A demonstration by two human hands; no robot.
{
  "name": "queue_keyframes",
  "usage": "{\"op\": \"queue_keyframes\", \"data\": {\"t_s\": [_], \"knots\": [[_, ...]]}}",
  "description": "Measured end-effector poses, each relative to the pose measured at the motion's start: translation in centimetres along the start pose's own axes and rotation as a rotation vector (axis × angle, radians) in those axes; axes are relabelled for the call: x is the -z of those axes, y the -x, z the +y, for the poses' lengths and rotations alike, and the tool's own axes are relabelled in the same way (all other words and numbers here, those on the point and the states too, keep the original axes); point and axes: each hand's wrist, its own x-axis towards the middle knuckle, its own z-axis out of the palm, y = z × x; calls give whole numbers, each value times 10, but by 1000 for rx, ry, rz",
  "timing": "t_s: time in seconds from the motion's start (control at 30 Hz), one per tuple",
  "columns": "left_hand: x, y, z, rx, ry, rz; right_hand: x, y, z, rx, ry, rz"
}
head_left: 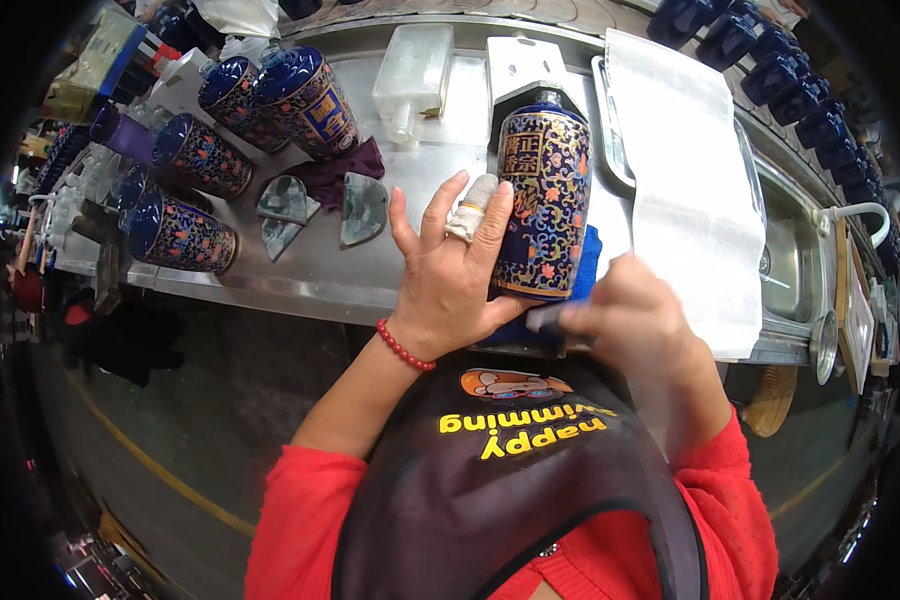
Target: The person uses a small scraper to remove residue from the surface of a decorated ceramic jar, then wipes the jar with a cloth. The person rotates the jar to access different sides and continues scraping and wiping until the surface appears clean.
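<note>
A dark blue bottle (545, 200), covered in colourful floral patterns with gold, lies on its side, its neck pointing away from me. My left hand (450, 270) steadies it from the left, thumb at the base and a finger along its side. White wrapping covers one finger, and a red bead bracelet circles the wrist. Close to the bottle's base, my right hand (635, 310) is smeared by motion; its fingers are curled around a small pale thing (547, 318) that I cannot make out. A blue cloth (588, 262) lies partly beneath the bottle.
Several similar bottles (305, 105) stand at the left, near dark cut pieces (363, 208) and a purple cloth (348, 172). A clear bottle (413, 75) lies at the back. White sheeting (685, 190) covers the right side, beside a sink (785, 270).
</note>
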Motion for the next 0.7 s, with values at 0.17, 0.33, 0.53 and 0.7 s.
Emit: {"op": "queue_keyframes", "data": {"t_s": [0.17,0.33,0.53,0.7], "knots": [[0,-2,-5,-2,5,-2,-8,6,2,233,73,-138],[8,-5,1,-70,-157,-5,-8,1,-1,66,173,204],[1,-8,-5,34,23,2,1,-15,-14,139,210,79],[7,-9,-4,-63,-155,-6,2,-26,-23,292,114,-174]]}}
